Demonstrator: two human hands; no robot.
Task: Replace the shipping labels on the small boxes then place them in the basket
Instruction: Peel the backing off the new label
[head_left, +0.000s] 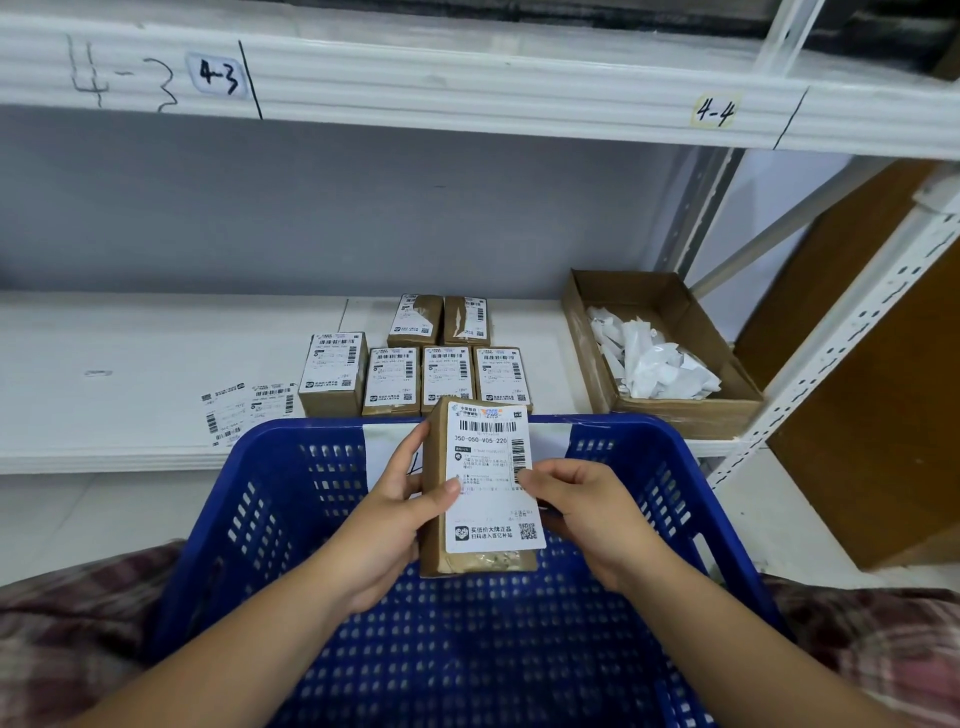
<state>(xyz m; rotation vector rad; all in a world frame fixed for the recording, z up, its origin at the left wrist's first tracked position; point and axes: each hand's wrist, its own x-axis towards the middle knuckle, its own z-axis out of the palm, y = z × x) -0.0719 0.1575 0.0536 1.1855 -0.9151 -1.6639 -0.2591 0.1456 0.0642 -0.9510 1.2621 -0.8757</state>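
Note:
I hold a small brown box (480, 561) upright over the blue plastic basket (270, 519). A white shipping label (491, 483) lies on its top face, its right edge jutting past the box. My left hand (395, 525) grips the box's left side, thumb pressing on the label. My right hand (587, 514) holds the right side, its thumb on the label's edge. Several more small labelled boxes (392, 382) stand in rows on the white shelf (130, 364) behind the basket. Two loose labels (247, 410) lie on the shelf to their left.
An open cardboard carton (675, 410) with crumpled white label scraps (654, 358) sits on the shelf at right. A white perforated shelf upright (841, 353) and a brown board (883, 389) stand further right. An upper shelf marked 4-3 and 4-4 (467, 88) hangs overhead.

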